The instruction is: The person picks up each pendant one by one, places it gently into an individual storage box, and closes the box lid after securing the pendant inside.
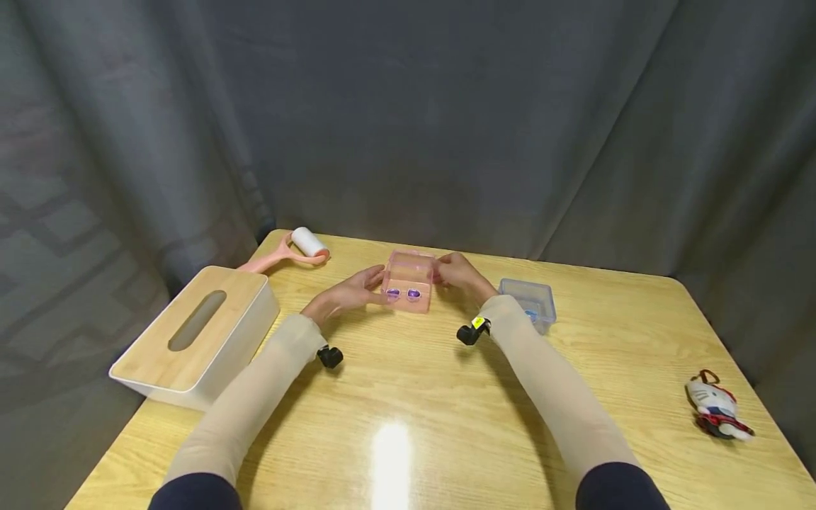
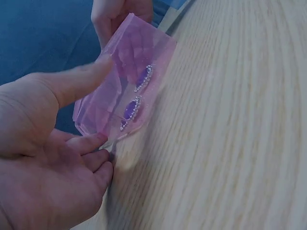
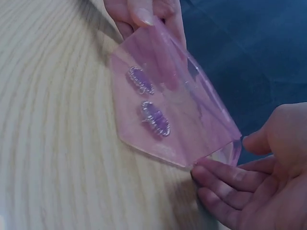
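Note:
Near the back middle of the table, a clear pink plastic box (image 1: 409, 270) stands with its lid raised. Inside its front part lie two purple oval gems edged in silvery beads, one left (image 1: 393, 294) and one right (image 1: 414, 294). My left hand (image 1: 353, 292) holds the box at its left side, thumb reaching over the front and fingers at the edge. At the opposite side, my right hand (image 1: 460, 275) grips the box, with thumb by the lid (image 3: 211, 115) and fingertips at the lower corner. Through the pink plastic, some fingers show behind it.
A clear bluish box (image 1: 534, 301) with a small blue thing inside stands by my right forearm. On the left are a tissue box (image 1: 236, 333) with a wooden top and a pink-handled lint roller (image 1: 309, 243). A plush charm (image 1: 715, 405) lies far right. Dark curtains hang behind.

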The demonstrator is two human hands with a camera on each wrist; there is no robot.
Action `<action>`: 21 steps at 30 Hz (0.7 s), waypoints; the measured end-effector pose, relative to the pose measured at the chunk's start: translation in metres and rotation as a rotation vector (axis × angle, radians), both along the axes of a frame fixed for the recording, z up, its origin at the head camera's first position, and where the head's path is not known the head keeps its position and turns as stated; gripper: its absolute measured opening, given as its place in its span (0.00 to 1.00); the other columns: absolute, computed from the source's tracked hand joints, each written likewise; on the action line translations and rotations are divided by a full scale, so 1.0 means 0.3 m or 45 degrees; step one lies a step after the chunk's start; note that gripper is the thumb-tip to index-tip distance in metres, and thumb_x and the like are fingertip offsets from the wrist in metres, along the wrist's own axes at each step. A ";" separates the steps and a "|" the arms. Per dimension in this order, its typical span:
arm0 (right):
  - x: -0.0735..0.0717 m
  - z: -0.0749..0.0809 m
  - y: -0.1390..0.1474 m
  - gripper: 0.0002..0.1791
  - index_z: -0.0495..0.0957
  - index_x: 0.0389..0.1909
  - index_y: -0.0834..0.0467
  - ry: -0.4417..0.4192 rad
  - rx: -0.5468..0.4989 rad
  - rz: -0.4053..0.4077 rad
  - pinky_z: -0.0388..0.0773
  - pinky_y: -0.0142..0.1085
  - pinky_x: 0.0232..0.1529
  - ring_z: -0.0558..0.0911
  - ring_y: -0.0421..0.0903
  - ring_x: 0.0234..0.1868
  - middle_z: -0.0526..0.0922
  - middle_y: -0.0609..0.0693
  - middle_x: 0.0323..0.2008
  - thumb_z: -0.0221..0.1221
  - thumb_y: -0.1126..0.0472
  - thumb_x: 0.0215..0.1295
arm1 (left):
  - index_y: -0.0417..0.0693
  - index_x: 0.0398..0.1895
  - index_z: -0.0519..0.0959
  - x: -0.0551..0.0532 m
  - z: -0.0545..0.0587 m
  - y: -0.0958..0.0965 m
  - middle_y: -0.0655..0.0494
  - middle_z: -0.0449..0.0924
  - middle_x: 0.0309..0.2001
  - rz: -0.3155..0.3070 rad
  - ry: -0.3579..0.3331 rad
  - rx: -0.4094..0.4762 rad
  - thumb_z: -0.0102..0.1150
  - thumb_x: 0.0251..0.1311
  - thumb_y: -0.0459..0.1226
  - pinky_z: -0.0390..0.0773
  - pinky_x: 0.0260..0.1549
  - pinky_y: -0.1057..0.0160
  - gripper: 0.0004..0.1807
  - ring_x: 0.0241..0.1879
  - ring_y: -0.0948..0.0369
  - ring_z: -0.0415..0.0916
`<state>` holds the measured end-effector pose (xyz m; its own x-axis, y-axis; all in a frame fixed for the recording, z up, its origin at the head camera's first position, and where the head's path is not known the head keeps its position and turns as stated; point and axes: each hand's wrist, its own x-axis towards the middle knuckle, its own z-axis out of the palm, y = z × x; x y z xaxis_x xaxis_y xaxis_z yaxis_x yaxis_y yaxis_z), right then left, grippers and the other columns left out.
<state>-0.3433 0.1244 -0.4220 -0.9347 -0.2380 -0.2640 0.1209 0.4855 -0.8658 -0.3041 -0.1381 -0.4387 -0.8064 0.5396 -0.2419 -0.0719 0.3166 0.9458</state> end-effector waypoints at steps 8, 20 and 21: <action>0.008 -0.027 0.007 0.24 0.76 0.61 0.71 -0.021 -0.036 -0.002 0.79 0.32 0.44 0.81 0.38 0.35 0.86 0.61 0.49 0.43 0.56 0.83 | 0.43 0.84 0.39 -0.005 -0.018 0.012 0.45 0.41 0.85 -0.007 0.015 0.020 0.62 0.70 0.35 0.46 0.81 0.44 0.50 0.84 0.48 0.38; -0.002 -0.010 -0.006 0.26 0.65 0.72 0.71 -0.050 -0.083 -0.076 0.82 0.33 0.46 0.83 0.42 0.40 0.82 0.67 0.60 0.46 0.61 0.81 | 0.47 0.84 0.44 0.002 -0.010 0.003 0.47 0.42 0.85 -0.010 0.067 -0.012 0.63 0.69 0.33 0.43 0.82 0.44 0.48 0.84 0.47 0.39; -0.004 -0.008 -0.006 0.26 0.65 0.72 0.71 -0.053 -0.096 -0.090 0.82 0.34 0.46 0.83 0.43 0.41 0.81 0.67 0.61 0.47 0.61 0.80 | 0.47 0.84 0.44 0.002 -0.009 0.005 0.46 0.42 0.85 -0.017 0.069 -0.012 0.63 0.69 0.34 0.43 0.82 0.43 0.48 0.84 0.47 0.39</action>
<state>-0.3444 0.1228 -0.4244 -0.9384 -0.1928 -0.2868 0.1890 0.4084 -0.8930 -0.3034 -0.1364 -0.4413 -0.8111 0.5484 -0.2033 -0.0165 0.3259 0.9453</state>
